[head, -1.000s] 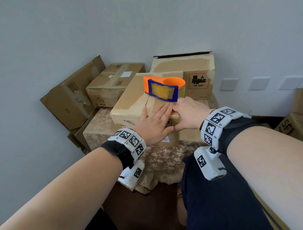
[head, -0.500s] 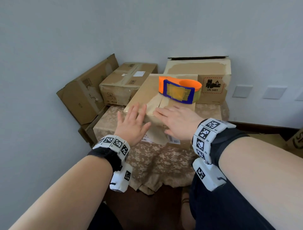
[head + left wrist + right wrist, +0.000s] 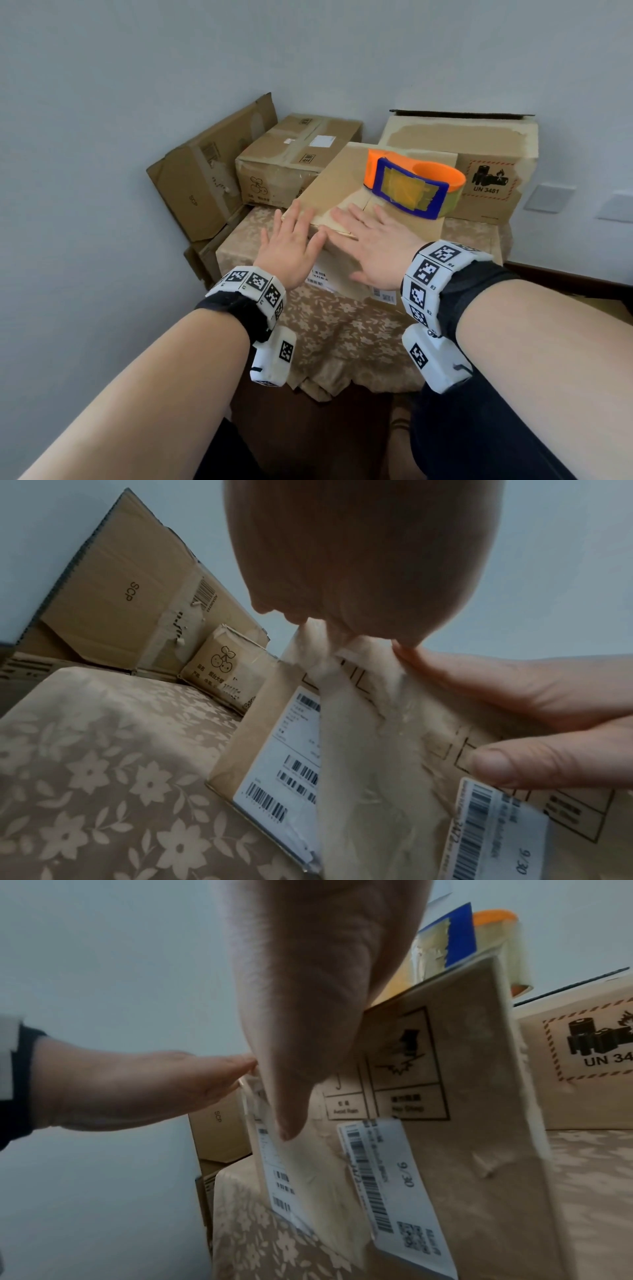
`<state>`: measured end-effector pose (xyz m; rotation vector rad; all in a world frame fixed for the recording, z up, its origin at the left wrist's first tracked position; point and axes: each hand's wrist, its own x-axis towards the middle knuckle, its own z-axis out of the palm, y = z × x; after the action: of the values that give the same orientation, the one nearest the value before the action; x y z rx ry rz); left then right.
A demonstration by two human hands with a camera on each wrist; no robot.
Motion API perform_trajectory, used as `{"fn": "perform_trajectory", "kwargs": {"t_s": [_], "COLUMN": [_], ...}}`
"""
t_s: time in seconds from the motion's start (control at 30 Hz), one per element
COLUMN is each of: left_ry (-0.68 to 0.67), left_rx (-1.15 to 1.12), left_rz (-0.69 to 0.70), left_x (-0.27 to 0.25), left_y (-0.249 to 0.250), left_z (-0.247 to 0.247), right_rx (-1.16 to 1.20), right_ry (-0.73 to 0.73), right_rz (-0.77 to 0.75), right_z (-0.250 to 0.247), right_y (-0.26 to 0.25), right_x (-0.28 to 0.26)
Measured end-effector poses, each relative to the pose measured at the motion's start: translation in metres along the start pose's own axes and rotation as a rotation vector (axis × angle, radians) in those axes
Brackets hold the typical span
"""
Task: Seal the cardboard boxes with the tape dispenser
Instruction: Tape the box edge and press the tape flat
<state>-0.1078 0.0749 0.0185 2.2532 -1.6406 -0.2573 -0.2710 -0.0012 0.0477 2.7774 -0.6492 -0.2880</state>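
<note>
Tape dispenser, orange and blue, sits on the far right of the front box top, its long axis running left-right, just beyond the right hand, which is the nearer one. Both hands lie flat with fingers straight and spread, holding nothing: left hand on the near left corner, right over the flap seam at the near edge. Other boxes stand behind on the floral cloth; nothing blocks the reach.
</note>
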Motion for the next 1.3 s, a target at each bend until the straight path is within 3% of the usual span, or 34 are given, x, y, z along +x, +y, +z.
{"fn": "perform_trajectory", "kwargs": {"t_s": [0.23, 0.4, 0.5, 0.57, 0.7, 0.9, 1.1, 1.3], "left_ry": [-0.041, -0.118, -0.144, -0.152, -0.206, -0.176, -0.159, -0.108], "left_rx": [0.035, 0.079, 0.243, 0.239, 0.263, 0.252, 0.239, 0.128], "left_rz": [-0.128, -0.228, -0.246, -0.257, -0.140, -0.102, -0.057, -0.118], "left_x": [0.002, 0.007, 0.013, 0.013, 0.006, -0.002, 0.007, -0.002], "left_y": [0.016, 0.031, 0.051, 0.069, 0.109, 0.151, 0.136, 0.140], "left_z": [-0.006, -0.015, -0.020, -0.019, -0.006, 0.005, 0.014, 0.013], "right_rx": [0.044, 0.200, 0.357, 0.440, 0.575, 0.481, 0.469, 0.401], "right_ry": [-0.054, -0.134, -0.065, 0.014, 0.117, 0.131, 0.089, 0.053], "right_rz": [0.003, 0.028, 0.100, 0.181, 0.333, 0.472, 0.513, 0.507], "right_z": [0.002, -0.004, -0.012, -0.013, -0.012, -0.014, -0.007, -0.010], "right_y": [0.018, 0.032, 0.040, 0.048, 0.063, 0.070, 0.069, 0.060], "right_x": [-0.024, -0.051, -0.067, -0.073, -0.084, -0.105, -0.103, -0.091]}}
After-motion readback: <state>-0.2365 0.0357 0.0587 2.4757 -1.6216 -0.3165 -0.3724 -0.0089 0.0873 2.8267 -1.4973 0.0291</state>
